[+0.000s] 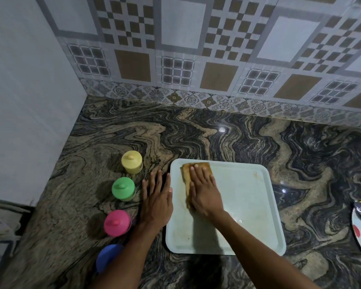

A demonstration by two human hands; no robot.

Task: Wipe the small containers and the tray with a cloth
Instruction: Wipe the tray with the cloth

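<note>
Right hand (204,189) lies flat, fingers spread, pressing a folded tan cloth (189,174) onto the pale tray (248,205), at the tray's far-left corner. Cloth's long axis runs away from the person, toward the tiled wall. Left hand (157,198) rests open, palm down on the counter, thumb touching the tray's left rim. Left of it, four lidded containers in a line (yellow (132,162), green (123,189), pink (117,223), blue (108,257) nearest).

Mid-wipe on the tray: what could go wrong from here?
The tray may slide on the glossy counter: the left hand only rests flat against its edge, without a grip. The right hand presses the cloth in the far left corner, so the stain near the right rim could get missed.
</note>
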